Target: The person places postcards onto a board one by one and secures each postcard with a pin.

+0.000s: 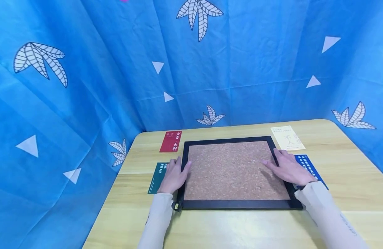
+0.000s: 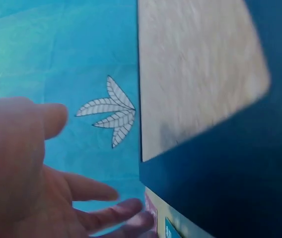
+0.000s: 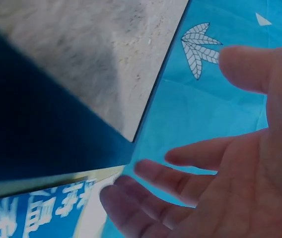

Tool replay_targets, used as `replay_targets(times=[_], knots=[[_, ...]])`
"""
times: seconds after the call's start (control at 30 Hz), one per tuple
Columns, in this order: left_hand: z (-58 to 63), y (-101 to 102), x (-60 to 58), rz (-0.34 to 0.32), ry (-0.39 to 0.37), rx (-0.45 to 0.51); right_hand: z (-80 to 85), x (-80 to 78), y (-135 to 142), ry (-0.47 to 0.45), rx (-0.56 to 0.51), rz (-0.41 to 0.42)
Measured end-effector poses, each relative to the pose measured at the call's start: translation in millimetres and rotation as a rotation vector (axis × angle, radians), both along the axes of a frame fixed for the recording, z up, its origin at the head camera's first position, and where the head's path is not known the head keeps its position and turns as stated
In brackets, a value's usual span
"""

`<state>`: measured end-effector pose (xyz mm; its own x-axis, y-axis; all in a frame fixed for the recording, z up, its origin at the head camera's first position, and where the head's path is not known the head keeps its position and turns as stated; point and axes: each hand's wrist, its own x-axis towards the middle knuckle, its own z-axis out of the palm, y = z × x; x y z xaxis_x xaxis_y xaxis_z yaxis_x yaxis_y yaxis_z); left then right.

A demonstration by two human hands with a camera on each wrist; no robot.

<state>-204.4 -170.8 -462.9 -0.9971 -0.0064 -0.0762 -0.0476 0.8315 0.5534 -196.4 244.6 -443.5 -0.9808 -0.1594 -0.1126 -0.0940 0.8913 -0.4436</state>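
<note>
One black-framed corkboard [image 1: 229,173] lay between left grip [image 1: 174,176] and right grip [image 1: 290,168], both spread, where a careless sideways sweep might have displaced the green card [image 1: 155,178] or blue card [image 1: 313,168].

From above, the head camera is looking forward at the black-framed rectangular cork board [image 1: 230,171]; close by its left and right, wrist cameras are facing the blue leaf-printed fabric curtain [image 1: 257,58], all sharing both.

The panel [image 1: 230,172] is showing a grainy, cork-like surface; its black frame [image 1: 236,204] is looking smooth. The table [image 1: 232,228] is showing wood grain, the curtain [image 1: 257,65] creased cloth.
</note>
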Motion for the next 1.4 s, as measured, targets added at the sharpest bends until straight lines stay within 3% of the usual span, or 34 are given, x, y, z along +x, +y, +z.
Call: replay_targets(times=[0.17,0.37,0.47,0.73,1.03,1.4], knots=[[4.0,-6,8.8,0.010,-0.051,0.049,-0.9,-2.6,10,-0.026,-0.016,0.004],[1.9,-13,10.5,0.051,-0.089,0.119,-6.1,-11.0,19,-0.043,-0.112,-0.004],[-0.3,-16,9.6,0.040,-0.104,0.145,-9.3,-14.1,21,-0.073,-0.159,-0.006],[-0.9,-19,3.9,0.043,-0.086,0.179,-10.9,-21.9,22,-0.090,-0.177,0.010],[3.5,-12,-2.2,0.069,-0.077,0.114,-12.9,-29.6,25,-0.027,-0.166,0.049],[1.5,-3,-17.7,0.050,-0.147,0.145,-16.3,-26.6,43,-0.055,-0.174,0.040]])
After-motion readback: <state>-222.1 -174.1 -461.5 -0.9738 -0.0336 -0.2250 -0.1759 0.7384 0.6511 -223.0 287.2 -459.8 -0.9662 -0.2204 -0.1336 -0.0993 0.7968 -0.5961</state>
